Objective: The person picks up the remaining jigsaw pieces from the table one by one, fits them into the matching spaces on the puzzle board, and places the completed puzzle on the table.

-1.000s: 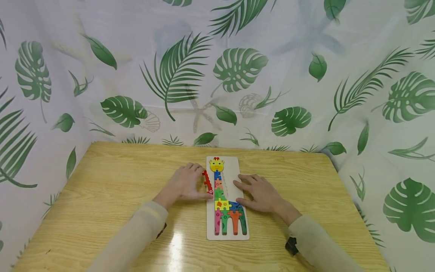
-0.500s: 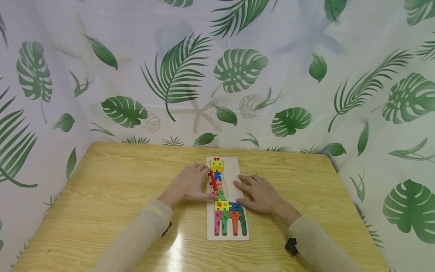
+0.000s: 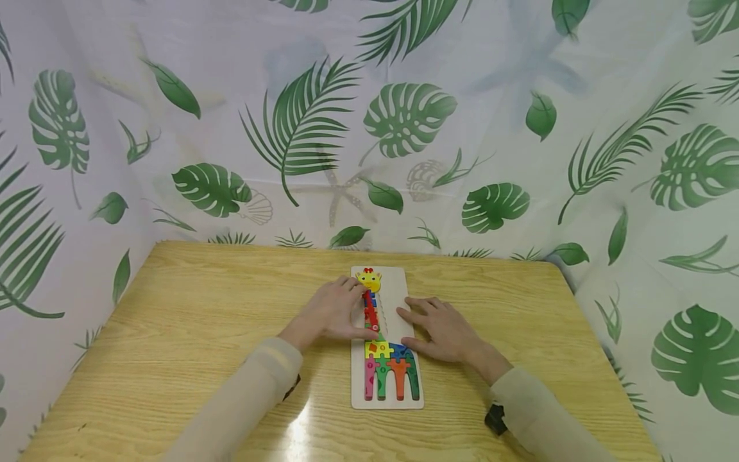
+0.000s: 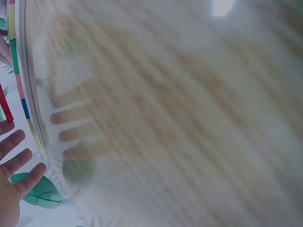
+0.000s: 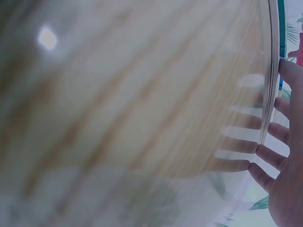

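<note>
A white puzzle board (image 3: 397, 282) lies on the table with a giraffe of coloured, numbered pieces in it, its yellow head (image 3: 368, 280) at the far end. My left hand (image 3: 336, 309) pinches a long red puzzle piece (image 3: 371, 311) by its ends, between thumb and fingers, over the giraffe's neck. Beneath it the blue and pink neck pieces are partly covered. In the left wrist view the red piece (image 4: 4, 105) sits at the fingertips. My right hand (image 3: 441, 330) rests on the board's right edge, fingers spread and relaxed, thumb by the blue body piece (image 3: 399, 350).
The wooden table (image 3: 202, 308) extends around the board on all sides. Behind it and at both sides hangs a white curtain (image 3: 404, 212) with green leaf prints. A jagged-edged bare recess (image 3: 382, 314) runs along the right of the neck.
My left hand has moved right with the red piece, from beside the board's left edge to over the giraffe's neck. The right hand and the board have stayed in place.
</note>
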`<action>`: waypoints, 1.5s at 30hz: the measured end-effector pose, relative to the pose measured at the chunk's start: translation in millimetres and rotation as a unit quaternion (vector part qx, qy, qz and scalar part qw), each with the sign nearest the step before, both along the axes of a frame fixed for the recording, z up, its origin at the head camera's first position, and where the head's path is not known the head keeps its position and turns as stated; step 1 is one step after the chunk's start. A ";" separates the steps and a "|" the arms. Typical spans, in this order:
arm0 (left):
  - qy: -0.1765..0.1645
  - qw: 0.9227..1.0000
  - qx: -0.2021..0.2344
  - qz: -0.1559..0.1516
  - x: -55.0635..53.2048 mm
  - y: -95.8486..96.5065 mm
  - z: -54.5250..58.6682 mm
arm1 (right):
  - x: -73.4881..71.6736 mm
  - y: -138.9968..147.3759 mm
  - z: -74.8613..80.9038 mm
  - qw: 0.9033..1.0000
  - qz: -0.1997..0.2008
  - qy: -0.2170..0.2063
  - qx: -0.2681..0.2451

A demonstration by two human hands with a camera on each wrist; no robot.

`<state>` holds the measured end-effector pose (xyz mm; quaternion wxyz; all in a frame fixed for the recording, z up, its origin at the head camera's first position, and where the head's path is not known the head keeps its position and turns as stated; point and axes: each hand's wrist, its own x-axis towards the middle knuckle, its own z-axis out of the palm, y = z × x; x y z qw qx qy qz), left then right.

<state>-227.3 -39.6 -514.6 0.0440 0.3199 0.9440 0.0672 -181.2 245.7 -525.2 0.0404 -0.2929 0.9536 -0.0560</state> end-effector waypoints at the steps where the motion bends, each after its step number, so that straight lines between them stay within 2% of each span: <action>1: 0.001 1.000 -0.005 -0.001 -0.6 1.2 -0.3 | -0.2 0.3 -0.1 1.000 0.000 0.001 -0.001; 11: -0.006 1.000 -0.013 0.003 -3.9 10.0 -0.6 | -2.2 0.4 -5.8 1.000 0.011 0.007 -0.007; 18: 0.001 1.000 -0.005 -0.002 -2.6 17.5 1.0 | -0.7 1.5 -2.0 1.000 0.006 0.004 -0.003; 35: 0.000 1.000 -0.003 -0.006 -3.5 22.3 -4.6 | -2.1 3.0 -5.3 1.000 0.009 0.005 -0.007; 45: 0.002 1.000 -0.017 -0.009 -3.4 23.5 -5.7 | -1.8 3.1 -4.8 1.000 0.011 0.004 -0.010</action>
